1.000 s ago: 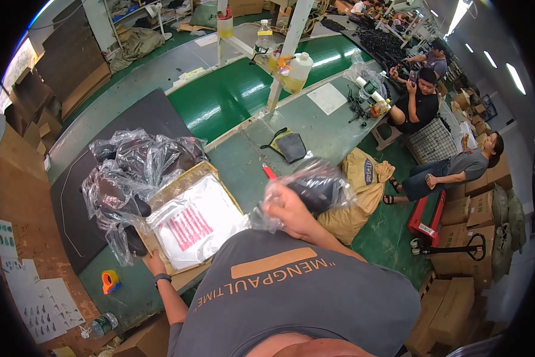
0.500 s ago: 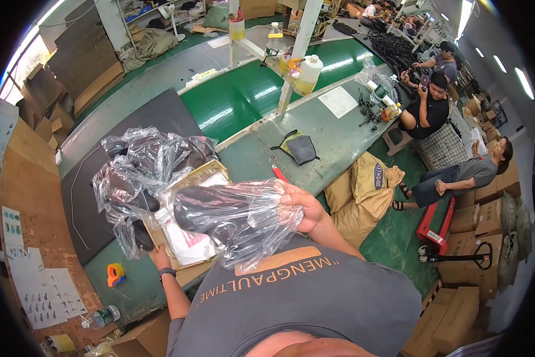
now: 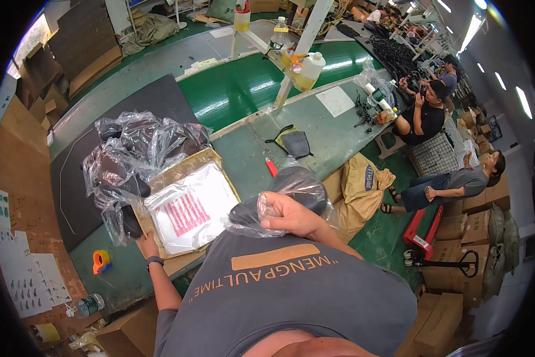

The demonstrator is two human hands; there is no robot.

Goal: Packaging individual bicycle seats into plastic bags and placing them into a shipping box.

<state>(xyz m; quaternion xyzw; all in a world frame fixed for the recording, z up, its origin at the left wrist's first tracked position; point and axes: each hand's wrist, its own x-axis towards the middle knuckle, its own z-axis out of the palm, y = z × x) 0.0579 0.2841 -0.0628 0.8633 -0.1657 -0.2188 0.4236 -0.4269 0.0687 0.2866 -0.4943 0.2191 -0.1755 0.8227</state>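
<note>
My right hand (image 3: 292,215) is closed round the gathered middle of a clear plastic bag (image 3: 243,219), which has dark rounded padded pieces inside; their exact kind is hidden by the film. The bag hangs close to my shirt, just right of a shallow cardboard box (image 3: 227,165). White sheets (image 3: 171,191) with pink printing lie in this box under clear film. At the box's lower left edge, my left hand (image 3: 147,245) grips the side, its fingers partly hidden. More bagged dark pieces (image 3: 127,172) are heaped behind the box, on a black mat (image 3: 71,178).
An orange tape roll (image 3: 101,262) and a plastic bottle (image 3: 90,304) are at lower left. Beyond the box lie a red-handled tool (image 3: 271,168) and a face mask (image 3: 294,143). A post (image 3: 303,44) rises from the bench. Sacks (image 3: 362,190) and co-workers are to the right.
My right hand has drawn the bag right and toward my body, off the box, uncovering the printed sheets. My left hand stays at the box's edge.
</note>
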